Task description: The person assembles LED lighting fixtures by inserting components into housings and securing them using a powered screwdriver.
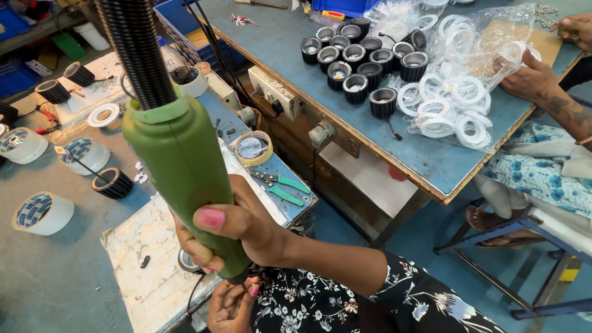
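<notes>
Screwdriver: a green powered screwdriver [182,166] with a black coiled cable [137,52] rising from its top, held upright over the bench [55,277].
Handling: judged rigid and fairly heavy, smooth plastic that could slip; the thick middle of the body is the best place to grip.
Right hand: the right hand [237,231] is clamped around the lower body of the screwdriver.
Left hand: the left hand [231,305] sits just below the tool's tip, fingers curled; whether it holds anything, I cannot tell.
Nearby: a tape roll [253,148] and green-handled pliers [280,187] lie beyond the right hand.
</notes>
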